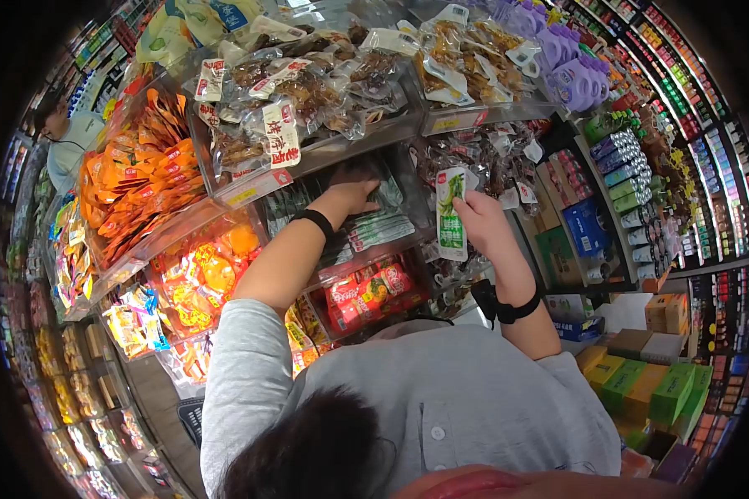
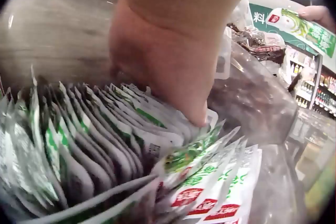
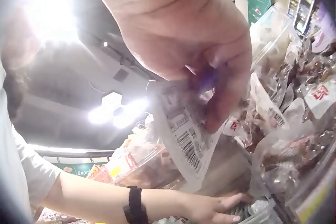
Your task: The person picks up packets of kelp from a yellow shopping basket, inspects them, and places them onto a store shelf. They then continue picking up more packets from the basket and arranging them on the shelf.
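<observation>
My right hand (image 1: pixel 484 218) pinches one green-and-white snack packet (image 1: pixel 451 214) by its edge, held up beside the bins; in the right wrist view the packet's barcode side (image 3: pixel 184 134) shows below the fingers. The left hand (image 1: pixel 354 195) reaches down into a clear bin of similar packets (image 1: pixel 379 229). In the left wrist view, the hand (image 2: pixel 163 56) lies over a tightly packed row of upright packets (image 2: pixel 94 134), its thumb at their edge near several with red labels (image 2: pixel 210 192). Its other fingers are hidden, so their grip cannot be told.
Around the bin stand others with orange packets (image 1: pixel 141 166), vacuum-packed brown food (image 1: pixel 283 91), red packages (image 1: pixel 370 291) and dark wrapped pieces (image 1: pixel 499 150). Boxes (image 1: pixel 657 391) stand at the right. Another person (image 1: pixel 75 137) is at the far left.
</observation>
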A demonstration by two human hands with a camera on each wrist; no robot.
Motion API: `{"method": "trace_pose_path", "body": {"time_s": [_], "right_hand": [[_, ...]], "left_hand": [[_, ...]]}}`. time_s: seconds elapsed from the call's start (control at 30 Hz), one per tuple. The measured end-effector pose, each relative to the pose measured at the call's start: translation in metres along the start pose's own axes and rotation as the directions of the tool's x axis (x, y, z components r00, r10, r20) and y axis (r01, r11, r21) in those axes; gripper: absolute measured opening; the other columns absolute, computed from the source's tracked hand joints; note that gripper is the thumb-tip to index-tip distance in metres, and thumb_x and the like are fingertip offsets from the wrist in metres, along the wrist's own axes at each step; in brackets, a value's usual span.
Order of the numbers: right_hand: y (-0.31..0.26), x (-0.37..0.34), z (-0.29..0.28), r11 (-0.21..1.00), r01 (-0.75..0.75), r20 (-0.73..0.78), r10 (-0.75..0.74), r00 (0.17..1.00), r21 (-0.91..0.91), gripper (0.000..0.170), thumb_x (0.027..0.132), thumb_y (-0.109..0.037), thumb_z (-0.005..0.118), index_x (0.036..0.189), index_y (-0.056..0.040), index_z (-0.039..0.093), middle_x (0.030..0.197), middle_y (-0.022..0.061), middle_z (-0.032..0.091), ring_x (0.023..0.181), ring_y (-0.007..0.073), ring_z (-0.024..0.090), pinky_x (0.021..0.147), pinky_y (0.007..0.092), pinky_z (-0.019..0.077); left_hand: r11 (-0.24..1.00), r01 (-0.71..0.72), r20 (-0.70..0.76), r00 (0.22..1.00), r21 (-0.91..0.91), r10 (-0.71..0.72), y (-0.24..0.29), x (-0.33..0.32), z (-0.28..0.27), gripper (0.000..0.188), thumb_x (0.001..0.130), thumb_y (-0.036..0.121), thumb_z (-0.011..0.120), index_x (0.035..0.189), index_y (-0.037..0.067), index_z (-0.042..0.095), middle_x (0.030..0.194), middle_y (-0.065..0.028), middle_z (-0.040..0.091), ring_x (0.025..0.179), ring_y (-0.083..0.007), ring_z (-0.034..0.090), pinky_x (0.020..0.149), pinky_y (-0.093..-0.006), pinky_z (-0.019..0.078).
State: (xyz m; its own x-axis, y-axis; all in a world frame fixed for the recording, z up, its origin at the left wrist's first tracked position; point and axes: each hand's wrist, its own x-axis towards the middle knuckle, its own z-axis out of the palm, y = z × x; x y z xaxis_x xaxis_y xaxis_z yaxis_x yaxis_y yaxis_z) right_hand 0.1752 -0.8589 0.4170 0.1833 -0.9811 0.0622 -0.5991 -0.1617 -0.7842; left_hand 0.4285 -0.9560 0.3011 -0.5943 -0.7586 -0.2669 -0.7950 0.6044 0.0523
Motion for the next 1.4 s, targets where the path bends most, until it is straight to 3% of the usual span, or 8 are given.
{"method": "trace_pose_path", "body": {"time_s": [0.1, 0.4, 0.6, 0.8, 0.97, 1.13, 1.3, 1.4], "right_hand": [[-0.011, 0.011, 0.012, 0.996, 0.051, 0.017, -0.05, 0.999, -0.079, 0.024, 0.084, -0.02, 0.048, 0.081, 0.0028, 0.053, 0.076, 0.0219, 0.055, 0.075, 0.0398, 0.053, 0.064, 0.0429, 0.0409], [-0.033, 0.048, 0.037, 0.912, 0.153, 0.064, -0.139, 0.988, -0.38, 0.023, 0.083, -0.018, 0.048, 0.082, 0.0034, 0.056, 0.077, 0.0235, 0.058, 0.077, 0.0414, 0.055, 0.067, 0.0449, 0.0435], [-0.027, 0.095, 0.09, 0.631, 0.228, 0.28, -0.018, 0.96, -0.742, 0.021, 0.08, -0.016, 0.05, 0.081, 0.0008, 0.061, 0.085, 0.0204, 0.062, 0.079, 0.0353, 0.061, 0.067, 0.042, 0.05], [0.001, 0.134, 0.153, 0.549, 0.114, 0.138, 0.004, 0.99, -0.828, 0.019, 0.077, -0.014, 0.052, 0.083, -0.004, 0.067, 0.084, 0.016, 0.065, 0.079, 0.0253, 0.065, 0.064, 0.0348, 0.0522], [0.044, 0.141, 0.178, 0.426, 0.338, 0.379, 0.011, 0.925, -0.839, 0.021, 0.078, -0.015, 0.053, 0.088, -0.0062, 0.068, 0.093, 0.0149, 0.065, 0.086, 0.027, 0.064, 0.071, 0.0372, 0.051], [0.049, 0.149, 0.178, 0.432, 0.435, 0.515, 0.085, 0.853, -0.79, 0.02, 0.076, -0.016, 0.056, 0.09, -0.0087, 0.068, 0.095, 0.0137, 0.065, 0.088, 0.0271, 0.063, 0.073, 0.0385, 0.0507], [0.048, 0.146, 0.188, 0.475, 0.354, 0.45, 0.101, 0.887, -0.806, 0.02, 0.073, -0.019, 0.059, 0.089, -0.0093, 0.068, 0.095, 0.0133, 0.065, 0.089, 0.0276, 0.063, 0.073, 0.037, 0.0509], [0.034, 0.146, 0.174, 0.479, 0.444, 0.579, 0.18, 0.795, -0.757, 0.021, 0.069, -0.02, 0.064, 0.087, -0.0091, 0.069, 0.092, 0.0139, 0.065, 0.088, 0.0284, 0.063, 0.072, 0.0365, 0.0508]], "left_hand": [[0.967, -0.056, -0.018, 0.998, -0.247, 0.053, 0.004, 0.013, 0.013, 0.075, 0.078, 0.048, 0.057, 0.133, 0.004, 0.031, 0.137, -0.0165, 0.033, 0.123, -0.0321, 0.036, 0.102, -0.0356, 0.0304], [0.926, -0.177, -0.079, 0.984, -0.332, 0.159, 0.004, 0.038, 0.021, 0.061, 0.075, 0.045, 0.061, 0.121, 0.007, 0.047, 0.136, -0.0162, 0.034, 0.119, -0.0333, 0.04, 0.098, -0.0381, 0.035], [0.911, -0.32, -0.158, 0.945, -0.258, 0.288, -0.009, 0.048, 0.046, 0.048, 0.076, 0.04, 0.061, 0.11, 0.007, 0.056, 0.125, -0.0155, 0.046, 0.109, -0.0328, 0.049, 0.09, -0.0393, 0.0414], [0.923, -0.064, -0.048, 0.998, -0.38, 0.05, 0.003, 0.036, 0.046, 0.049, 0.071, 0.044, 0.063, 0.109, 0.013, 0.059, 0.111, -0.0148, 0.057, 0.101, -0.0306, 0.055, 0.087, -0.0386, 0.0443], [0.908, 0.217, 0.125, 0.975, -0.358, -0.183, 0.018, 0.014, 0.004, 0.052, 0.071, 0.05, 0.06, 0.11, 0.016, 0.059, 0.115, -0.0119, 0.057, 0.108, -0.0279, 0.052, 0.09, -0.0338, 0.0425], [0.985, 0.104, 0.141, 0.986, -0.137, -0.084, 0.029, -0.001, -0.012, 0.055, 0.076, 0.053, 0.053, 0.12, 0.021, 0.053, 0.125, -0.0045, 0.051, 0.114, -0.0235, 0.049, 0.095, -0.0343, 0.0397], [0.909, 0.248, 0.387, 0.916, -0.335, -0.108, 0.028, -0.032, -0.05, 0.058, 0.078, 0.052, 0.053, 0.126, 0.021, 0.047, 0.128, -0.0066, 0.047, 0.118, -0.0256, 0.045, 0.097, -0.0357, 0.0365], [0.87, 0.238, 0.395, 0.917, -0.433, -0.055, 0.025, -0.027, -0.033, 0.06, 0.08, 0.052, 0.052, 0.13, 0.02, 0.043, 0.132, -0.0079, 0.043, 0.12, -0.0274, 0.041, 0.099, -0.0369, 0.034]]}}
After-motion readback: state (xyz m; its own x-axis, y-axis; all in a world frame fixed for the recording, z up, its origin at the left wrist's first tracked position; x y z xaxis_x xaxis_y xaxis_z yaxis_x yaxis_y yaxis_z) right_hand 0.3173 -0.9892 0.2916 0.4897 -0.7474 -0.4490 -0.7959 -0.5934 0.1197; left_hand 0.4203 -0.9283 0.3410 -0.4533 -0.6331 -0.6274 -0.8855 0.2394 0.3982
